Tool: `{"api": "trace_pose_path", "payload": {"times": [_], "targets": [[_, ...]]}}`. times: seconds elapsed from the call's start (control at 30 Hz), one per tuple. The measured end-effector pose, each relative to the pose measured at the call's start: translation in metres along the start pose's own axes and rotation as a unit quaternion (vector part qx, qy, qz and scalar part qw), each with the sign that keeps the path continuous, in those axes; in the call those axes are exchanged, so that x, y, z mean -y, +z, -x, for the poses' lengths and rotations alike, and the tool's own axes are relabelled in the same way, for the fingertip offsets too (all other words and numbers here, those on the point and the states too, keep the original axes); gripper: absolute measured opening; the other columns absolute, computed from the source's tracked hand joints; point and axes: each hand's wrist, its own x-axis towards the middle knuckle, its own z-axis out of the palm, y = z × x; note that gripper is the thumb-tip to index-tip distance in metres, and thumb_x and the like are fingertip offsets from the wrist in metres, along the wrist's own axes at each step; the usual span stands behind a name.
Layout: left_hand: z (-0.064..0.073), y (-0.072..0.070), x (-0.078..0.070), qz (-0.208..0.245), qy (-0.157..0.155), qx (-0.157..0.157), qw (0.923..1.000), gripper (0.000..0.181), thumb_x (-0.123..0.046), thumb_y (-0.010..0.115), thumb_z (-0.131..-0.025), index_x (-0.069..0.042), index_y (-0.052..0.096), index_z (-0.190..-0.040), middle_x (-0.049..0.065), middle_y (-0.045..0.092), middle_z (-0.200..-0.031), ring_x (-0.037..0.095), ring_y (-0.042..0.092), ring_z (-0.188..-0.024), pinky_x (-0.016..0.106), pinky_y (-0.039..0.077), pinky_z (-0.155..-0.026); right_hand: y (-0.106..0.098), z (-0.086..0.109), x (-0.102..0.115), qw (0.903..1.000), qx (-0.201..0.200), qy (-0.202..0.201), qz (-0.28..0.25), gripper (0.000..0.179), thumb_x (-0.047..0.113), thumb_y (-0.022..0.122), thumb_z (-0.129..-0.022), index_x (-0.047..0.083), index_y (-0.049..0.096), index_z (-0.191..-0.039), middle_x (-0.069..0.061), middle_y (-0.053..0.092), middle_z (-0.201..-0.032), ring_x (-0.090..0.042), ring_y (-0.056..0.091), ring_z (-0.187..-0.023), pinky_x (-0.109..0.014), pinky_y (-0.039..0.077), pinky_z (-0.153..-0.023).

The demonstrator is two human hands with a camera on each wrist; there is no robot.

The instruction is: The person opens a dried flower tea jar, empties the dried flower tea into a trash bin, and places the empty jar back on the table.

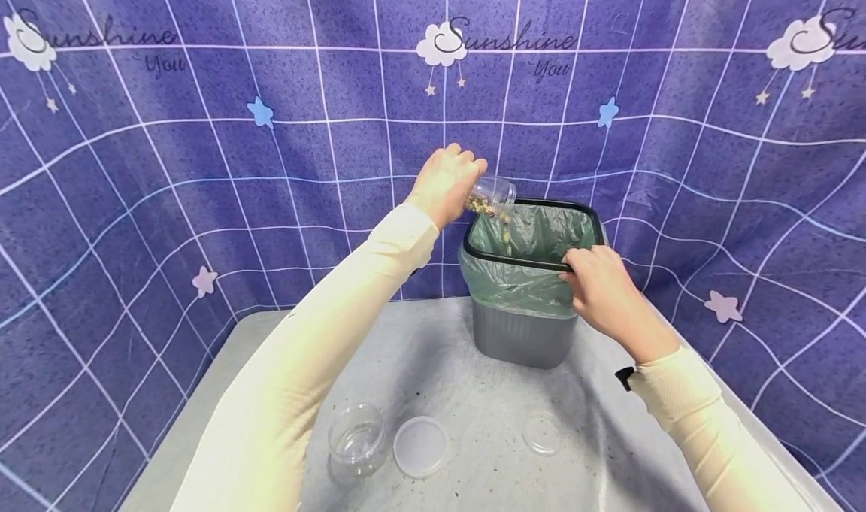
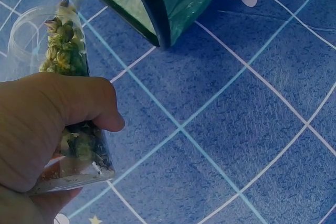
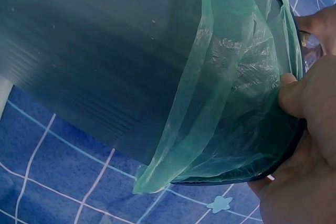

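Observation:
My left hand (image 1: pixel 446 183) grips a clear plastic jar (image 2: pixel 73 145), tipped over the left part of a grey trash can (image 1: pixel 524 335). Dried flower buds (image 2: pixel 64 51) fill part of the jar, and some are falling from its mouth into the can. A green trash bag (image 1: pixel 521 290) lines the can and folds down over its outside, under a black rim (image 1: pixel 521 262). At the can's near right corner, my right hand (image 1: pixel 605 290) holds the rim, its thumb (image 3: pixel 291 95) against the bag on the outer side.
A clear open container (image 1: pixel 356 437) stands on the grey table (image 1: pixel 487 414) at the front. Beside it lies a round translucent lid (image 1: pixel 421 447), and a smaller clear lid (image 1: pixel 543 433) lies farther right. Small crumbs dot the tabletop. A purple gridded curtain (image 1: pixel 338 151) hangs behind and at both sides.

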Motion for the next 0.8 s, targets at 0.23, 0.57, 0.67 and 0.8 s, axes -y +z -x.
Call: {"api": "trace_pose_path", "payload": {"times": [0.23,0.57,0.67,0.8], "targets": [[0.0012,0.0031,-0.0001,-0.001,0.002,0.004,1.0,0.036,0.005,0.067,-0.086,-0.012,0.07,-0.118,0.01,0.071,-0.113,0.033,0.061,-0.108,0.045,0.05,-0.095,0.0003,0.0005,0.0004,1.0,0.0,-0.001,0.0,0.017,-0.003,0.071,-0.083,0.005,0.055,-0.084,-0.008,0.056,-0.072,-0.034,0.049,-0.069,-0.049,0.039,-0.072],[-0.0008,0.0045,-0.003,-0.013,0.023,-0.008,0.9996,0.034,0.005,0.067,-0.087,-0.013,0.072,-0.115,0.01,0.073,-0.113,0.032,0.061,-0.108,0.043,0.051,-0.094,0.0003,0.0008,0.0003,1.0,-0.006,-0.003,0.0,0.017,-0.004,0.07,-0.083,0.004,0.055,-0.084,-0.008,0.056,-0.072,-0.034,0.048,-0.069,-0.049,0.039,-0.073],[-0.0014,0.0037,-0.0045,-0.015,0.029,-0.012,0.9994,0.034,0.005,0.068,-0.086,-0.013,0.073,-0.114,0.01,0.073,-0.112,0.033,0.061,-0.109,0.043,0.051,-0.095,0.0005,0.0007,0.0002,1.0,-0.007,-0.004,-0.001,0.017,-0.004,0.071,-0.083,0.004,0.055,-0.084,-0.008,0.055,-0.071,-0.034,0.048,-0.069,-0.049,0.039,-0.073],[-0.0032,0.0044,-0.0061,-0.023,0.038,-0.011,0.999,0.038,0.005,0.069,-0.086,-0.015,0.073,-0.118,0.01,0.072,-0.114,0.032,0.059,-0.112,0.043,0.049,-0.097,0.0009,0.0008,0.0,1.0,-0.007,-0.003,-0.002,0.018,-0.004,0.071,-0.083,0.004,0.055,-0.084,-0.008,0.055,-0.072,-0.034,0.048,-0.069,-0.05,0.039,-0.073]]}}
